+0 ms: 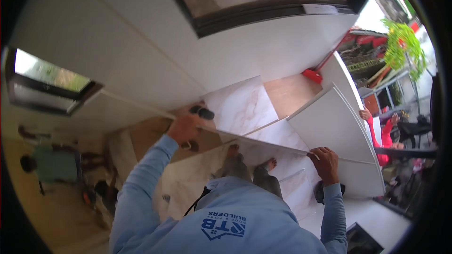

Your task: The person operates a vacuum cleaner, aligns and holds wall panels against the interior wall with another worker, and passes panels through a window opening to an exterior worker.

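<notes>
Long thin pale strip (263, 144) runs slantwise btwn both hands, above the marbled floor tiles (247, 106) & in front of the person's legs (230, 165). R hand (326, 163) is at its R end, fingers pinching the edge. L hand (183, 129) grips it farther L, fingers curled onto it, a bit blurred. White panels (329, 122) are nr R hand, w/ a co-worker's hand (365, 115) at their outer edge. Red broom (312, 75) is by the wall (263, 61).
</notes>
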Demonstrator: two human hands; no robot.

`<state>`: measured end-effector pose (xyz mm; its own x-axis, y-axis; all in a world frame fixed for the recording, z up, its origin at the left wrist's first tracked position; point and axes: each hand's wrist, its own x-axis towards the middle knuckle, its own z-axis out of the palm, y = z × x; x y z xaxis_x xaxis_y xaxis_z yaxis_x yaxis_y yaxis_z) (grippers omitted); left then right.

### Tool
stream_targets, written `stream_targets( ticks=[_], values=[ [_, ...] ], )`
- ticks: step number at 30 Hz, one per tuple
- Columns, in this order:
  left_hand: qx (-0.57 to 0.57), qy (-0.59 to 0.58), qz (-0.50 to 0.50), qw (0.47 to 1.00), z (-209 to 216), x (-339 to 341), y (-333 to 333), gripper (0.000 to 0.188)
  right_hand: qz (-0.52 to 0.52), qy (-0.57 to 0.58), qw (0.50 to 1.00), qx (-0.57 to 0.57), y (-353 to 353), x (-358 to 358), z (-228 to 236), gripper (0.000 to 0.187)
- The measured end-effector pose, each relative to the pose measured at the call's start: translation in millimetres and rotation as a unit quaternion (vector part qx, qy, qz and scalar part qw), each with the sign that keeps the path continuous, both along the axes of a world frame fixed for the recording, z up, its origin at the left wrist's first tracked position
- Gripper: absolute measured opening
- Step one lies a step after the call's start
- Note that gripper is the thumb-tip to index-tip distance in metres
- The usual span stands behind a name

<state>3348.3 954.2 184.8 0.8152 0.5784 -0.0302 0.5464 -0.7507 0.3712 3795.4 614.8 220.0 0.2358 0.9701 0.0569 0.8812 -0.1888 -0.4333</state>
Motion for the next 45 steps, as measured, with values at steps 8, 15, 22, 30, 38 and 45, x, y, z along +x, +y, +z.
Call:
stream_targets(
  ticks=[8,15,22,30,38,45],
  values=[
    [0.028,0.150,-0.029,0.988,14.6,-53.0,53.0,0.021,-0.020,-0.005,0.999,-0.041,15.5,-17.3,-2.5,0.014],
    [0.078,0.226,-0.186,0.953,50.7,-72.6,38.1,0.010,-0.054,-0.008,0.996,-0.074,-4.7,-42.2,8.7,0.012],
    [0.057,0.243,-0.152,0.956,98.5,-147.6,46.8,0.007,-0.001,-0.018,0.999,-0.044,42.3,-83.5,62.3,0.018],
    [0.056,0.310,-0.069,0.946,143.1,-230.0,82.0,0.020,0.052,-0.014,0.998,-0.025,132.1,-139.6,88.8,0.018],
    [0.022,0.273,0.064,0.960,132.4,-323.6,113.4,0.021,0.132,-0.016,0.991,0.028,241.3,-204.8,64.8,0.017],
    [0.006,0.243,0.142,0.960,101.1,-375.3,133.0,0.019,0.179,-0.007,0.983,0.045,312.1,-236.4,32.1,0.014]
  ],
)
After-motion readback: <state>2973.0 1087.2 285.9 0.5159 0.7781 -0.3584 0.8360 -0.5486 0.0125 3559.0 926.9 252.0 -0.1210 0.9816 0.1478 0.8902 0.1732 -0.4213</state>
